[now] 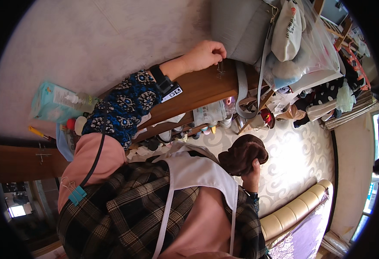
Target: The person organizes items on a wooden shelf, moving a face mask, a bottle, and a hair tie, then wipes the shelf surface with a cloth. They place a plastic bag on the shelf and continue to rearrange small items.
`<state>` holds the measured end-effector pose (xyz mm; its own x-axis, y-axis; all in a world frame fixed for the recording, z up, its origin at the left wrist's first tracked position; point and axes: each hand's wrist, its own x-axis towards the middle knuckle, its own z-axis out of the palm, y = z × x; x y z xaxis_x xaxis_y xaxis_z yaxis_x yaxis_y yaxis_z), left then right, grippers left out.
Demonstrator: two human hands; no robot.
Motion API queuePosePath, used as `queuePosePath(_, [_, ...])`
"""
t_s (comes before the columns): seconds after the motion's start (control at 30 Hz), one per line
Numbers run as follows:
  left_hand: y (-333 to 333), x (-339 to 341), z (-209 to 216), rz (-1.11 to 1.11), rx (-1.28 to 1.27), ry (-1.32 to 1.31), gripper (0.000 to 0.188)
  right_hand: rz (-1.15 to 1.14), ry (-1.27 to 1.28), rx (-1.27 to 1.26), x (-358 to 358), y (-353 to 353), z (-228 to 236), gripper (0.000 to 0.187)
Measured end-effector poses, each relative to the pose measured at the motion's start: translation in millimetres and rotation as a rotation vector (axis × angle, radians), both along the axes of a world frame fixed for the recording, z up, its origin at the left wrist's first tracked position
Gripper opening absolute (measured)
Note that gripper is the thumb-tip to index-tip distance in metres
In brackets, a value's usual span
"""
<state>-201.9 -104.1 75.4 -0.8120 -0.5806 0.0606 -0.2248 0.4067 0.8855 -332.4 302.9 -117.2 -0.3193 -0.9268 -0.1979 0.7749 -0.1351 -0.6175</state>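
My left hand (207, 55) is stretched out over the brown wooden shelf top (198, 97), a dark watch on its wrist. Its thumb and fingers pinch a thin, wire-like dangling thing (220, 71), too fine to make out fully. Close by that hand is a large grey padded bag (237, 32) with a grey strap (241, 86). Lower down and to the right, my right hand (252, 175) grips a bunched, dark brown fluffy piece (243, 155), fabric or a soft hat. Most of the right-hand fingers are hidden behind it.
Beyond the bag hangs a clear plastic bag (315, 52) beside a white pouch (289, 32). Shoes and packages crowd the shelves below. A teal box (53, 101) stands at the left wall. A gold padded headboard (297, 207) is at lower right; clothes (319, 105) are piled at far right.
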Motion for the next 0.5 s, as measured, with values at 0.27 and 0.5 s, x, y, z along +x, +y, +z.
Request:
queuePosePath(0.27, [3, 9, -50, -0.08, -0.597, -0.065, 0.02, -0.069, -0.051, 0.085, 6, 24, 4, 0.072])
queuePosePath(0.5, [12, 23, -67, -0.053, -0.654, -0.031, 0.029, -0.027, 0.043, 0.05, 6, 23, 2, 0.071])
